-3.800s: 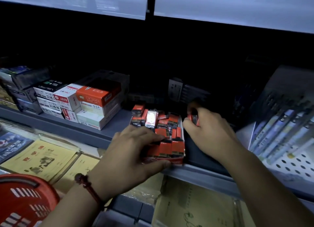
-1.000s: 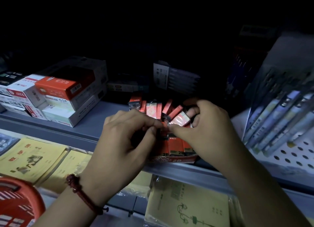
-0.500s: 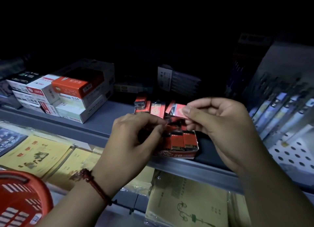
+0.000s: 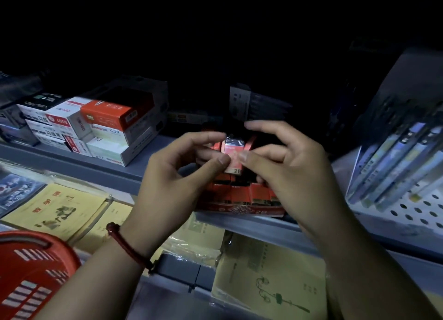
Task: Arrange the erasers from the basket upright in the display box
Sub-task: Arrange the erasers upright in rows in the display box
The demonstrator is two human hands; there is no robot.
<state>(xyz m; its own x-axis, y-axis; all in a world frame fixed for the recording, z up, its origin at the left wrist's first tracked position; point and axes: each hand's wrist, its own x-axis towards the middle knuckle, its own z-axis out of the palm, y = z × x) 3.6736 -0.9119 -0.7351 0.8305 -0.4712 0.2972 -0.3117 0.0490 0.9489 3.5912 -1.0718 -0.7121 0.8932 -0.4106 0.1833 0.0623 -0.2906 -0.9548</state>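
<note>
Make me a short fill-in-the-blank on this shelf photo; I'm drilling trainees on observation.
1. The left hand and right hand pinch one eraser marked ____.
2. The basket at lower left is coloured ____.
3. A cord bracelet circles the ____ wrist.
Missing: 2B; red; left.

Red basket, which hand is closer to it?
Left. The left hand pinches the eraser up and right of the red basket; the right hand pinches the eraser's other side, farther right.
</note>
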